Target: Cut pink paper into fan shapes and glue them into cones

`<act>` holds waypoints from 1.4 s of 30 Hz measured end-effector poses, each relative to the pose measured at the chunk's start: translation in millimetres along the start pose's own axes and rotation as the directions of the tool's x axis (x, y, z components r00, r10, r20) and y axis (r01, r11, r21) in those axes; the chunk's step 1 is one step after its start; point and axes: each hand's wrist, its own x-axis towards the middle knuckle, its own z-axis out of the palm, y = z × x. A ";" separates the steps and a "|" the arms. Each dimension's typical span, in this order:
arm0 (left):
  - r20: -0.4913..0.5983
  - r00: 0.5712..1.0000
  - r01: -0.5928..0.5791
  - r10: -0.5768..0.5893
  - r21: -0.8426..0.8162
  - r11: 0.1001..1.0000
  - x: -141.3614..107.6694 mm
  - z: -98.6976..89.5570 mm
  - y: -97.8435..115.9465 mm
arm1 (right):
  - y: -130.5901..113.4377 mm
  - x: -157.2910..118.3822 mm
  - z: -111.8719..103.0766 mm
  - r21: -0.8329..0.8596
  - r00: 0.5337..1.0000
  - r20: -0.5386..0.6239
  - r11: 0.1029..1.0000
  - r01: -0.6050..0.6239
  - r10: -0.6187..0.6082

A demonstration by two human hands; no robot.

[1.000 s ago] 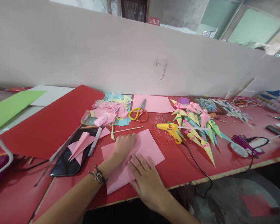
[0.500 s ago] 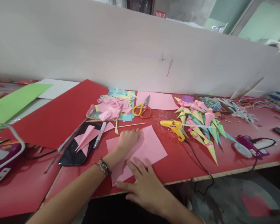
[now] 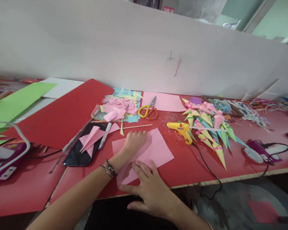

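A pink sheet of paper (image 3: 158, 148) lies flat near the table's front edge, under both hands. My left hand (image 3: 135, 142), with a bracelet at the wrist, rests curled into a fist on its upper part. What is under or inside those fingers is hidden. Spread fingers of my right hand (image 3: 151, 191) touch the sheet's lower edge, with nothing held. Left of the paper, a folded pink paper piece (image 3: 92, 139) and a marker (image 3: 105, 135) lie on a black phone (image 3: 74, 156). A thin stick (image 3: 139, 126) lies just beyond my left hand.
To the right are a yellow glue gun (image 3: 181, 127) with its cord and a heap of coloured paper cones (image 3: 206, 118). Scissors (image 3: 148, 110) and paper scraps (image 3: 121, 105) lie behind. Large red card (image 3: 62, 118) and a purple power strip (image 3: 8, 169) are at left.
The view has shifted slightly, so everything on the table appears a little further right. Both hands keep nearly the same place on the pink sheet.
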 end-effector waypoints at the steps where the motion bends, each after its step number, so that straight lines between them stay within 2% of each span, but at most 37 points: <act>1: -0.006 1.000 -0.006 0.006 0.005 1.000 0.1 0.8 -0.2 | 1.5 -1.2 -1.4 0.005 1.000 -0.007 1.000 -0.005 0.005; 8: -0.035 0.999 -0.035 0.036 0.032 0.999 -0.5 3.5 -1.8 | 16.3 -10.8 -6.6 -0.007 0.993 -0.077 0.996 -0.088 0.087; 18: -0.058 0.997 -0.039 0.041 0.035 0.999 -1.2 0.5 -2.1 | 33.5 -35.1 -22.0 -0.173 0.968 -0.128 0.956 -0.238 0.218; 22: -0.075 0.997 -0.029 0.032 0.039 0.999 -0.7 3.1 -1.8 | 39.3 -45.3 -29.0 -0.241 0.941 -0.146 0.911 -0.333 0.306; 27: -0.093 0.995 -0.030 0.035 0.049 0.998 0.9 6.7 -2.7 | 47.9 -57.0 -35.6 -0.302 0.881 -0.208 0.829 -0.471 0.425; 29: -0.105 0.993 -0.047 0.053 0.059 0.997 2.2 5.2 -3.6 | 50.5 -60.1 -35.3 -0.309 0.865 -0.231 0.809 -0.499 0.446; 34: -0.137 0.971 -0.184 0.194 0.084 0.979 -2.2 -3.8 -1.7 | 52.3 -60.7 -29.4 -0.297 0.874 -0.244 0.826 -0.479 0.420; 35: -0.127 0.958 -0.248 0.257 0.083 0.965 -6.4 -4.9 0.6 | 52.0 -60.2 -28.5 -0.290 0.874 -0.250 0.829 -0.478 0.416; 37: -0.084 0.893 -0.438 0.443 0.069 0.896 -18.6 -5.2 7.0 | 50.9 -59.3 -27.8 -0.277 0.872 -0.257 0.833 -0.479 0.416; 38: -0.050 0.807 -0.586 0.588 0.056 0.809 -26.1 -4.6 10.6 | 50.4 -58.9 -27.9 -0.274 0.872 -0.256 0.834 -0.479 0.417; 39: -0.033 0.732 -0.679 0.680 0.048 0.733 -33.9 -3.5 13.8 | 49.8 -58.7 -28.2 -0.273 0.871 -0.254 0.833 -0.481 0.420; 41: -0.017 0.702 -0.711 0.712 0.049 0.702 -49.2 -0.6 17.8 | 48.9 -58.8 -28.8 -0.276 0.869 -0.250 0.829 -0.487 0.427; 42: -0.015 0.709 -0.703 0.705 0.055 0.709 -56.5 0.7 18.0 | 48.6 -59.0 -28.9 -0.276 0.867 -0.249 0.827 -0.490 0.431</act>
